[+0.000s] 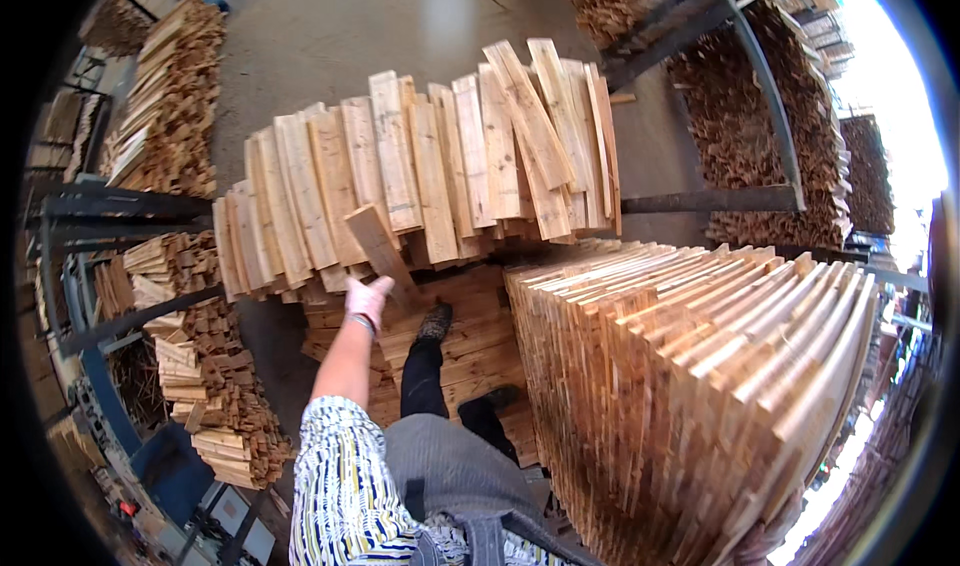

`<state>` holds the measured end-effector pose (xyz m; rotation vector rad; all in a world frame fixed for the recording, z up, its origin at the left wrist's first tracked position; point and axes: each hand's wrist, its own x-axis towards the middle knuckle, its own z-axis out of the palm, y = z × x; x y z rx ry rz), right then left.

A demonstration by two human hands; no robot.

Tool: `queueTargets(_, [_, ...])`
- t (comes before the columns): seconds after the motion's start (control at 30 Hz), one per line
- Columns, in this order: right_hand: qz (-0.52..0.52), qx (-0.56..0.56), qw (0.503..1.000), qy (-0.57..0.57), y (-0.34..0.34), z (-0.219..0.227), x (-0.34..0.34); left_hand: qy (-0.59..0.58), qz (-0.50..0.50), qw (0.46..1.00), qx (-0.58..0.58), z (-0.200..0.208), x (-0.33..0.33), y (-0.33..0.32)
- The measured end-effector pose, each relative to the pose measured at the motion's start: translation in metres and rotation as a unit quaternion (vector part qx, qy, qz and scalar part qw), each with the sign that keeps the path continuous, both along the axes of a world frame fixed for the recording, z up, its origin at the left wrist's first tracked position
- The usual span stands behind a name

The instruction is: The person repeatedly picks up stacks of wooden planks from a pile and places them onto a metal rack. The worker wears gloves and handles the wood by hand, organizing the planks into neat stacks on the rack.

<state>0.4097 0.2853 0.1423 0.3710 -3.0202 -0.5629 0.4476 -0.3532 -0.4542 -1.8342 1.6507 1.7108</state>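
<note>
My left hand (pixel 368 301), bare, is stretched forward at the near side of a row of wooden boards (pixel 395 161). Its thumb lies at the edge of a short wooden board (pixel 375 246), and the hand looks closed on that edge; some fingers are hidden. This board slants across the row, its near end slightly blurred and sticking out toward me. The other boards stand closely side by side, with a few leaning askew at the right end. My right hand does not show.
A tall stack of boards (pixel 690 366) rises close on my right. My feet are on a plank surface (pixel 470 311). Dark metal bars (pixel 715 200) stick out on both sides. More piles of wood (pixel 170 96) stand at the left and far right, around a grey floor (pixel 300 46).
</note>
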Motion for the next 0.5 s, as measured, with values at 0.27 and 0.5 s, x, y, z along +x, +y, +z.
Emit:
queueTargets(0.27, [-0.045, 0.035, 0.996, -0.066, -0.061, 0.022, -0.027, 0.107, 0.090, 0.989, 0.047, -0.070, -0.076, -0.099])
queueTargets(0.5, [-0.085, 0.027, 0.992, -0.094, -0.071, 0.020, -0.020, 0.099, -0.121, 0.986, -0.054, -0.084, -0.058, -0.033])
